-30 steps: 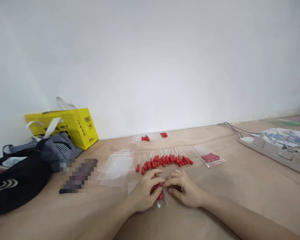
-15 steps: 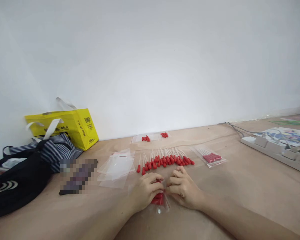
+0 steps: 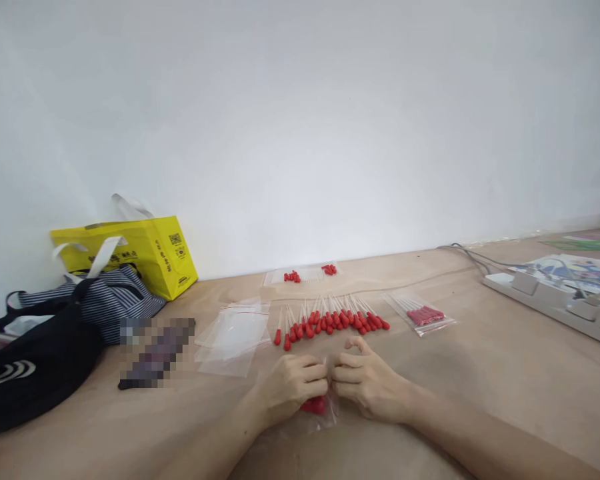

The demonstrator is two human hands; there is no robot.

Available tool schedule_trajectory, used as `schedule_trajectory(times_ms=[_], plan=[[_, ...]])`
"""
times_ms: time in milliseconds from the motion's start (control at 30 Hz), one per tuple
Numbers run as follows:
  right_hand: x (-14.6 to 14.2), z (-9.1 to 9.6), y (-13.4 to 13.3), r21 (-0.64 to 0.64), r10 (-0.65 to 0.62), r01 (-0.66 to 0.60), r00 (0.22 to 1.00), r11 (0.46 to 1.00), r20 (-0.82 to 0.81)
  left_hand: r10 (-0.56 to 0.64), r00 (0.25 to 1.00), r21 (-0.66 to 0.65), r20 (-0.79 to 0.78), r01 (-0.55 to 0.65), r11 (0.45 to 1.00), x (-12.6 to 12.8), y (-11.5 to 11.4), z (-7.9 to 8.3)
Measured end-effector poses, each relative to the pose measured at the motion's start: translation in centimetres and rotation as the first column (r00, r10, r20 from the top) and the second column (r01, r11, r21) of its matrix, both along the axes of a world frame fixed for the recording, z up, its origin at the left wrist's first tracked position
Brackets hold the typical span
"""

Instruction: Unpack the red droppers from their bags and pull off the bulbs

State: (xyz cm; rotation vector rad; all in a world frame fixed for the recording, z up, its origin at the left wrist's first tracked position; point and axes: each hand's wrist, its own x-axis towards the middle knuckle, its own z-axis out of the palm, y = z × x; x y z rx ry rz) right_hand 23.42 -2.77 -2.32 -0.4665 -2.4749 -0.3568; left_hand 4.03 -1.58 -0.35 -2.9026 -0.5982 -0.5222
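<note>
A clear plastic zip bag [image 3: 329, 419] lies at the near middle of the table, with red dropper bulbs [image 3: 315, 405] showing inside. Over its left part my left hand [image 3: 296, 383] has its fingers curled and closed on the bag. My right hand [image 3: 367, 379] pinches the bag's right edge, its fingers bent and its index finger raised. Both sets of fingertips nearly meet, and they hide much of the bag. Just beyond the hands, several droppers [image 3: 330, 320] with red bulbs and thin pale stems lie in a loose row, bulbs towards me.
Flat clear bags [image 3: 235, 337] are stacked left of the row. A filled dropper bag [image 3: 424, 315] lies right; more bagged droppers [image 3: 293, 277] rest by the wall. At left stand a yellow bag [image 3: 170, 257], a striped bag [image 3: 125, 300] and a black bag [image 3: 40, 373]. A power strip [image 3: 555, 300] sits right.
Both hands have shifted slightly on the bag; my left fingers have closed further over the red bulbs, and less red shows. The droppers in the row have stayed put.
</note>
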Motion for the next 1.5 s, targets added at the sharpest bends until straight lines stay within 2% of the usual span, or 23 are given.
schedule_trajectory(times_ms=[100,200,367,500,600,767,967,1067,1300,1500], plan=[[0.5,0.1,-0.1,-0.098,-0.024,0.024,1.000,0.995,-0.006,-0.032,0.998,-0.028,-0.046,0.031,0.999,-0.3,-0.1,0.6],[1.0,0.6,-0.5,-0.215,-0.043,0.036,0.999,0.976,-0.030,0.064,0.997,-0.144,0.035,-0.059,0.988,-1.1,-0.5,1.1],[1.5,1.4,-0.9,-0.452,-0.072,0.027,0.994,0.892,-0.084,0.289,0.949,-0.382,0.125,-0.223,0.897,-3.8,-2.8,1.0],[0.8,1.0,-0.8,-0.535,-0.088,0.022,0.991,0.845,-0.099,0.332,0.943,-0.489,0.033,-0.275,0.828,-5.3,-4.4,0.4],[0.4,0.4,-0.6,-0.570,-0.129,0.047,0.986,0.820,-0.105,0.333,0.943,-0.522,0.010,-0.279,0.806,-5.4,-4.2,-0.3],[0.6,0.0,-0.1,-0.608,-0.110,0.003,0.984,0.794,-0.139,0.304,0.952,-0.517,0.035,-0.243,0.821,-4.8,-3.2,-1.1],[0.9,0.2,0.2,-0.730,-0.160,0.027,0.981,0.683,-0.112,0.323,0.946,-0.544,0.015,-0.263,0.797,-4.8,-3.3,-1.1],[1.1,0.5,0.1,-0.755,-0.216,0.075,0.972,0.652,-0.089,0.341,0.940,-0.564,0.028,-0.267,0.782,-4.8,-3.4,-1.0],[1.3,0.5,0.0,-0.738,-0.255,0.149,0.966,0.658,-0.033,0.358,0.933,-0.577,0.034,-0.274,0.770,-4.8,-3.6,-0.7],[0.9,1.0,-0.7,-0.672,-0.214,0.134,0.976,0.728,-0.037,0.351,0.933,-0.574,0.081,-0.244,0.781,-4.9,-3.6,-0.6]])
